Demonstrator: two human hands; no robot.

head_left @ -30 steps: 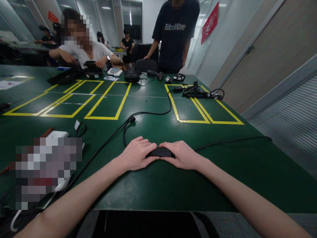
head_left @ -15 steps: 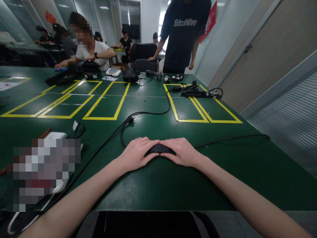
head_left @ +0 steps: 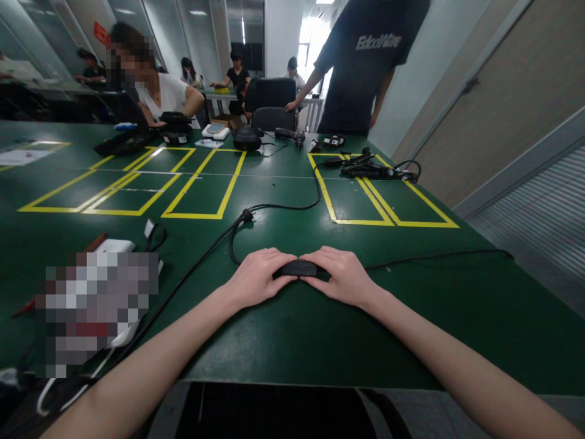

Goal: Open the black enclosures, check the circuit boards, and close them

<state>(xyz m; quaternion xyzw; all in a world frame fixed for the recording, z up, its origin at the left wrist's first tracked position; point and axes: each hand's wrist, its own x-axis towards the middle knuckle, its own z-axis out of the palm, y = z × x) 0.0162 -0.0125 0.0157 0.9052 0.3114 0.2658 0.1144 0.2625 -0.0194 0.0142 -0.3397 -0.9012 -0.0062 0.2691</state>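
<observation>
Between my two hands sits a black power adapter [head_left: 299, 268], low on the green tabletop, its ends covered by my fingers. My left hand [head_left: 262, 275] grips its left end, thumb on the near side and fingers on the far side. The right end is held the same way by my right hand [head_left: 340, 273]; the fingertips of both hands nearly meet. A thin black cable [head_left: 439, 256] runs off to the right past my right hand. On the left, another black cord loops from near my left hand toward a black plug [head_left: 247, 214].
A blurred-out item with white edges [head_left: 114, 247] lies at left beside a white cable [head_left: 43, 396]. Yellow tape rectangles [head_left: 192, 216] mark the green table [head_left: 283, 335]. Bundled black cables [head_left: 365, 166] and a power drill [head_left: 292, 135] lie farther back. People sit and stand beyond.
The view has shifted slightly, moving the table's contents a little rightward. My hands keep the same grip. The standing person leans farther right, and the seated person's arm has drawn back from the blue item.
</observation>
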